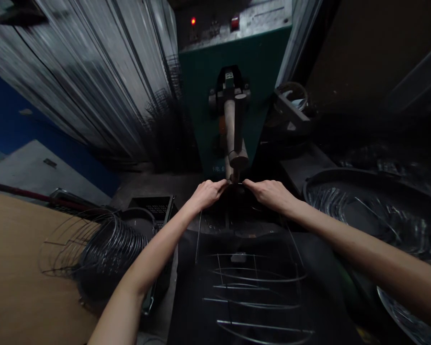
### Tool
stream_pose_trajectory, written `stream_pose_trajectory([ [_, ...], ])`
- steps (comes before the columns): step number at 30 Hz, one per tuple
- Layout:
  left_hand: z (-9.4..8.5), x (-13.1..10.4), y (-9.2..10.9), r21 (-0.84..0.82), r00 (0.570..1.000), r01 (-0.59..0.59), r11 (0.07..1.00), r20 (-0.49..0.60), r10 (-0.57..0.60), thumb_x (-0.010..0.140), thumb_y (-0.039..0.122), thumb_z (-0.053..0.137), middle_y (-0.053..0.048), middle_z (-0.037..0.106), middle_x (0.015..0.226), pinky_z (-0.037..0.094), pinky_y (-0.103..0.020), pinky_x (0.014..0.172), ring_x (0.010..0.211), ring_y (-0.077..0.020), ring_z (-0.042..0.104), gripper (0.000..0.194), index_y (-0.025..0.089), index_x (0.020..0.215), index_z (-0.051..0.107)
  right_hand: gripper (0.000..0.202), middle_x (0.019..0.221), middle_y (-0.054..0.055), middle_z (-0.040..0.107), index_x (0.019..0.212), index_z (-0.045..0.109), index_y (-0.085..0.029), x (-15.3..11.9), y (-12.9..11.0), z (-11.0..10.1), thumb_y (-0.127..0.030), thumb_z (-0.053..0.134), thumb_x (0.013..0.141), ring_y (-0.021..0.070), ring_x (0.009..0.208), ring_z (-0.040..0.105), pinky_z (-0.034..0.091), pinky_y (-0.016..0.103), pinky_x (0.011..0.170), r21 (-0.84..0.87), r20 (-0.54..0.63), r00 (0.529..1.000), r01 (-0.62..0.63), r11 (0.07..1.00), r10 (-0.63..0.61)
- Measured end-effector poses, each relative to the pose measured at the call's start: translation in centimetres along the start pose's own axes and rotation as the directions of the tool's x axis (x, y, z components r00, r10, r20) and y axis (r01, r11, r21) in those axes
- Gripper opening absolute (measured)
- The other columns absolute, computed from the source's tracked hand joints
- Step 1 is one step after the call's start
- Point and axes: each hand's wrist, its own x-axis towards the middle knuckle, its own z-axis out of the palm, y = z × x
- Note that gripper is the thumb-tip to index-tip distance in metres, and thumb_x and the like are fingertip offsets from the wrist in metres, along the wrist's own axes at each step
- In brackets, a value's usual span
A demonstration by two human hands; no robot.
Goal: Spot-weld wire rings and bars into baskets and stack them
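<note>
Your left hand (206, 193) and right hand (269, 192) pinch wire frame (258, 278) at spot-welder electrode (234, 178); fingers narrow, gripping wire. Weld step in hand; next needs joint held steady under tip.

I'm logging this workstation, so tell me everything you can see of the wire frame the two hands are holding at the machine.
The wire frame looks like thin bare metal: curved crosswires joined to straight rods, silvery and open. It lies roughly flat over a dark surface, running from the bottom of the picture toward the green machine. The left hand and right hand pinch its far end under the machine's arm.
</note>
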Motion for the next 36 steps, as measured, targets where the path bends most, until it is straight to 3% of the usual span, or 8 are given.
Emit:
stream_pose_trajectory([
  [5, 0.0, 0.0, 0.1, 0.0, 1.0, 0.016, 1.0, 0.013, -0.016, 0.096, 0.042, 0.03, -0.004, 0.068, 0.082, 0.036, -0.023, 0.061, 0.07, -0.0175, 0.061, 0.039, 0.027, 0.117, 0.059, 0.038, 0.088, 0.01, 0.068, 0.126, 0.047, -0.024, 0.1, 0.1, 0.3, -0.016, 0.034, 0.092, 0.0243, 0.073, 0.065, 0.029, 0.026, 0.053, 0.011, -0.007, 1.0, 0.004, 1.0, -0.004],
  [13, -0.8, -0.5, 0.2, -0.056, 0.999, 0.039, 0.998, 0.029, -0.037, 0.096, 0.041, 0.031, -0.004, 0.069, 0.085, 0.036, -0.024, 0.062, 0.072, -0.0172, 0.061, 0.037, 0.025, 0.105, 0.062, 0.035, 0.086, 0.009, 0.067, 0.11, 0.056, -0.022, 0.4, 0.2, 0.7, -0.04, 0.028, 0.099, 0.0216, 0.073, 0.063, 0.031, 0.025, 0.055, 0.119, -0.059, 0.997, -0.048, 0.992, 0.056],
  [19, -0.4, -0.6, -0.6, -0.061, 0.999, 0.025, 0.998, -0.028, -0.027, 0.095, 0.038, 0.033, -0.004, 0.069, 0.081, 0.037, -0.024, 0.063, 0.071, -0.0174, 0.062, 0.035, 0.024, 0.103, 0.064, 0.036, 0.084, 0.009, 0.066, 0.106, 0.058, -0.02, 0.5, -0.3, 0.4, -0.04, 0.029, 0.099, 0.0218, 0.073, 0.064, 0.031, 0.026, 0.056, 0.11, -0.084, 0.995, -0.038, 0.993, 0.047],
  [24, -0.2, -0.3, -1.0, -0.09, 1.0, 0.006, 0.996, -0.008, -0.007, 0.095, 0.04, 0.033, -0.004, 0.069, 0.082, 0.039, -0.024, 0.066, 0.072, -0.0164, 0.062, 0.036, 0.023, 0.101, 0.064, 0.041, 0.089, 0.008, 0.067, 0.107, 0.059, -0.021, 0.7, 0.0, 0.8, -0.045, 0.026, 0.099, 0.021, 0.078, 0.063, 0.035, 0.025, 0.059, 0.196, -0.078, 0.996, -0.034, 0.98, 0.05],
  [36, -0.1, -0.3, 0.0, -0.045, 0.999, 0.022, 0.999, -0.024, -0.023, 0.096, 0.04, 0.031, -0.006, 0.068, 0.082, 0.038, -0.025, 0.065, 0.073, -0.018, 0.062, 0.037, 0.022, 0.098, 0.062, 0.038, 0.08, 0.006, 0.065, 0.094, 0.061, -0.02, 0.8, 0.4, 0.6, -0.041, 0.03, 0.098, 0.0182, 0.071, 0.06, 0.033, 0.024, 0.058, 0.216, -0.077, 0.995, -0.041, 0.975, 0.059],
])
